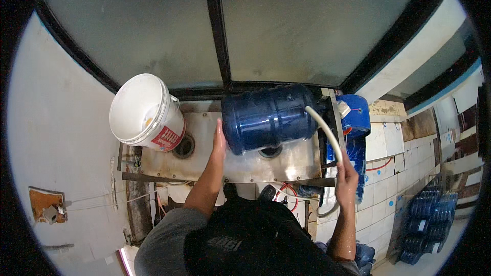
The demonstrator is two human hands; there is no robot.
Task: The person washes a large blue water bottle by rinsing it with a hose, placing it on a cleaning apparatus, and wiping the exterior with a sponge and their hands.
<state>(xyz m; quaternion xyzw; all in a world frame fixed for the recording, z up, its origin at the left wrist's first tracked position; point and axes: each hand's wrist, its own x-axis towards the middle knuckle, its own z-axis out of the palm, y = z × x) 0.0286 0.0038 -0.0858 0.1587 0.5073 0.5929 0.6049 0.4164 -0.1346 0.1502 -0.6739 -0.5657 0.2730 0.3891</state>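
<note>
- Two hands, both bare and wet. Left hand [219,142] upright and flat, fingers extended, palm side to the base of the bottle; whether fingers are spread cannot be told edge-on. Right hand [347,176] curled around the hose, gripping it.
- One large blue bottle [268,118], translucent, ribbed, on its side over the worktop [240,173]; it lies between the hands, farther out than the right.
- Bottle's long axis runs left to right, roughly level, right end a touch farther out. Base faces left hand; neck points to the right, partly hidden near a metal upright.
- One pale hose [329,132], arcing out from right hand to the bottle's shoulder; contact there unclear. Other stretch loops below the same hand.
- One white bucket [177,118], red label, left of left hand, tilted, mouth leftward.
- Two round openings in worktop: one [184,149] left of left hand, one [270,152] right of it, partly under bottle.
- One blue drum [358,117] beyond right hand.
- Stacked blue bottles [428,220] well right of right hand; count uncertain.
</note>
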